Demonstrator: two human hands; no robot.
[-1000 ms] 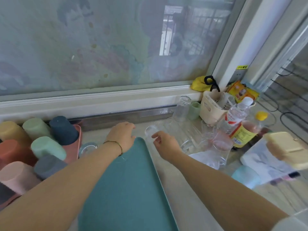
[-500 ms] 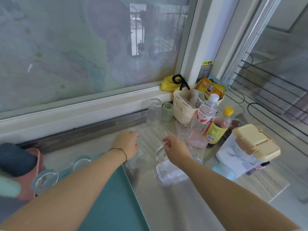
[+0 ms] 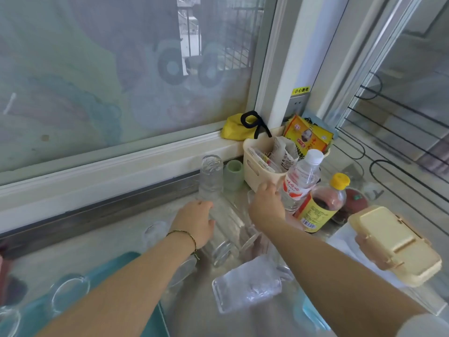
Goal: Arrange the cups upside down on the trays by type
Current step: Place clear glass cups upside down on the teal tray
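Beyond tray (image 3: 126, 260) corner: left hand (image 3: 195, 221), right hand (image 3: 266, 205) amid crowded glasses (image 3: 226, 229).

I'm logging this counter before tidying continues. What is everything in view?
tray: one, teal, lower left
glasses: several, clear, inverted on tray; more lying right of it
tall glass: one, clear, standing at back
green cup: one, pale green, beside tall glass
basket: one, cream, right of green cup
water bottle: one, clear, before basket
sauce bottle: one, yellow-capped, right of water bottle
lidded box: one, cream, far right
left hand: among lying glasses, grip unclear
right hand: near basket, grip unclear
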